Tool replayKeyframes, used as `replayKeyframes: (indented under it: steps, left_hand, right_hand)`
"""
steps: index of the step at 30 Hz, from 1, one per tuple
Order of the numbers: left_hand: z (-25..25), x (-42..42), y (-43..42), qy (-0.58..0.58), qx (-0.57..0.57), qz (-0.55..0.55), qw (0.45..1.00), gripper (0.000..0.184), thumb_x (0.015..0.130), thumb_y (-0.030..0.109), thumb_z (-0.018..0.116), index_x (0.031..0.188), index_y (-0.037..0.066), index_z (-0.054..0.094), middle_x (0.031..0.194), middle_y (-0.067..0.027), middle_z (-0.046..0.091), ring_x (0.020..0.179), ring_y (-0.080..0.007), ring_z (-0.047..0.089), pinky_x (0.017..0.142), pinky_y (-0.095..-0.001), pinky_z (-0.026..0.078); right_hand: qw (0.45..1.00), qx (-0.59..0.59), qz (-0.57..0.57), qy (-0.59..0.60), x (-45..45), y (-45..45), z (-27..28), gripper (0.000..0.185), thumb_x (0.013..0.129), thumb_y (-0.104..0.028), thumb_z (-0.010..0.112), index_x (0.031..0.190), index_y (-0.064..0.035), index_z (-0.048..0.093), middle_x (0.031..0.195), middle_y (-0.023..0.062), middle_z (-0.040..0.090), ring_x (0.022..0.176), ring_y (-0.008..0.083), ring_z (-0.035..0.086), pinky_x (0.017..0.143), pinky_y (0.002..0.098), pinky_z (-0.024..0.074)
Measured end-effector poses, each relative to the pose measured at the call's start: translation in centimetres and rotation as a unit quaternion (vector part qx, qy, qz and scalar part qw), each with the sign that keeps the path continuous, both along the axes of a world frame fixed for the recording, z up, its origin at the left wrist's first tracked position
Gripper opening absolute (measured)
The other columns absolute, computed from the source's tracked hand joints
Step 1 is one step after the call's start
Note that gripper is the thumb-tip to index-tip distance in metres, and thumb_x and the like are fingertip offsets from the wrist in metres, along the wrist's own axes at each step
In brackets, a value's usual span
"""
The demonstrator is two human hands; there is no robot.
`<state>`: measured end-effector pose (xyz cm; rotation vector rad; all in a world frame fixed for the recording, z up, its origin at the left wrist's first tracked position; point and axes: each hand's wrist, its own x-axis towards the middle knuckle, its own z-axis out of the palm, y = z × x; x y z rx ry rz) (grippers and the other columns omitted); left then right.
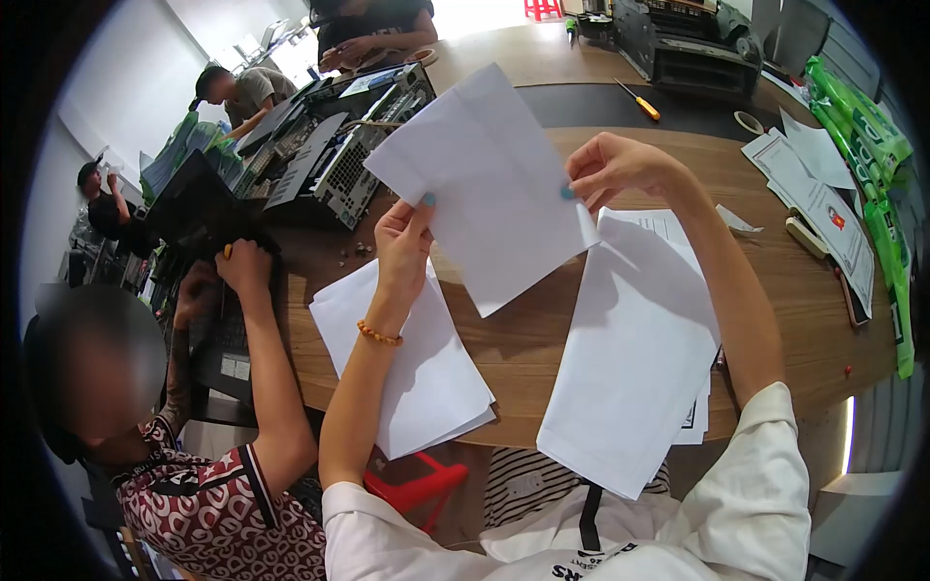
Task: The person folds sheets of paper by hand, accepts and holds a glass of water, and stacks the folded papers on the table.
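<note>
Between my two hands a white sheet of paper point(494, 194) is held up, tilted, above the wooden table. My left hand point(405, 242) pinches its left edge, the thumb lying on the front face. On the opposite edge, my right hand point(620, 169) grips the paper between thumb and fingers near a bent corner. Below my left forearm lies a stack of white paper point(426, 387). A second, larger stack of white sheets point(630, 358) rests under my right arm, its near end hanging past the table edge; some printing shows at its side.
An opened computer case point(339, 165) stands at the back left, beside a co-worker's hand point(247, 266) at a laptop. A yellow-handled screwdriver point(639, 101), a tape roll point(748, 122), printed certificates point(814, 198), green packaging point(877, 194) and a printer-like machine point(693, 53) lie farther right.
</note>
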<state>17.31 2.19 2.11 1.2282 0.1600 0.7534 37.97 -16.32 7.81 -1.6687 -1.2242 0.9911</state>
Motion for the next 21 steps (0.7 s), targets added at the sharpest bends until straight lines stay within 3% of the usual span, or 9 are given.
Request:
replayKeyframes:
  steps: [2, 4, 5, 14, 18, 21]
  left_hand:
    - [-0.1, -0.1, 0.0, -0.005, -0.007, -0.014, 1.000, 0.023, 0.080, 0.008, 0.054, 0.099, -0.004, 0.054, 0.089, -0.0062, 0.059, 0.077, -0.0102, 0.056, 0.068, -0.0231, 0.045]
    - [0.0, -0.2, -0.2, -0.009, -0.010, -0.029, 0.999, 0.023, 0.080, 0.008, 0.054, 0.100, -0.003, 0.054, 0.089, -0.0059, 0.059, 0.076, -0.0098, 0.055, 0.067, -0.0228, 0.044]
    - [0.0, -0.2, -0.3, 0.001, -0.011, -0.027, 1.000, 0.023, 0.080, 0.007, 0.054, 0.100, -0.004, 0.054, 0.089, -0.0061, 0.059, 0.076, -0.0094, 0.055, 0.067, -0.0218, 0.044]
    - [0.3, -0.4, 0.6, -0.023, -0.017, 0.016, 0.999, 0.023, 0.081, 0.005, 0.051, 0.102, -0.003, 0.052, 0.093, -0.0077, 0.058, 0.082, -0.0106, 0.056, 0.072, -0.0206, 0.047]
    - [0.0, -0.5, 0.8, -0.041, -0.017, 0.050, 0.998, 0.022, 0.080, 0.006, 0.053, 0.099, -0.004, 0.053, 0.091, -0.0073, 0.059, 0.081, -0.0108, 0.057, 0.071, -0.0198, 0.047]
    - [0.3, -0.5, 1.0, -0.036, -0.047, 0.095, 0.994, 0.019, 0.080, 0.006, 0.054, 0.096, -0.002, 0.054, 0.090, -0.0058, 0.058, 0.080, -0.0096, 0.056, 0.069, -0.0190, 0.047]
  right_hand:
    - [1.000, 0.007, 0.020, -0.018, -0.6, 0.6, -0.4, 0.025, 0.074, -0.015, 0.062, 0.091, 0.0031, 0.059, 0.077, 0.0072, 0.061, 0.064, 0.0113, 0.058, 0.059, 0.0248, 0.0500]
    - [0.987, 0.142, 0.026, 0.077, -1.2, 1.8, -1.8, 0.023, 0.073, -0.013, 0.062, 0.089, 0.0033, 0.058, 0.076, 0.0063, 0.061, 0.065, 0.0096, 0.056, 0.058, 0.0241, 0.0486]
    - [0.991, 0.095, 0.024, 0.096, -0.9, 2.2, -2.0, 0.033, 0.069, -0.014, 0.065, 0.094, 0.0065, 0.057, 0.084, 0.0102, 0.059, 0.074, 0.0151, 0.058, 0.065, 0.0248, 0.0499]
    - [0.994, -0.064, 0.067, 0.063, 0.0, 0.4, -1.0, 0.025, 0.068, -0.005, 0.062, 0.090, 0.0055, 0.059, 0.080, 0.0107, 0.061, 0.067, 0.0153, 0.059, 0.067, 0.0244, 0.0508]
    - [0.993, -0.018, 0.100, 0.063, -0.6, 0.8, -1.9, 0.021, 0.074, -0.007, 0.060, 0.090, 0.0068, 0.056, 0.075, 0.0083, 0.060, 0.063, 0.0146, 0.059, 0.059, 0.0247, 0.0511]
    - [0.995, 0.001, 0.041, 0.089, -1.5, 1.6, -2.3, 0.021, 0.079, -0.011, 0.056, 0.092, 0.0054, 0.052, 0.073, 0.0069, 0.056, 0.062, 0.0142, 0.059, 0.057, 0.0235, 0.0510]
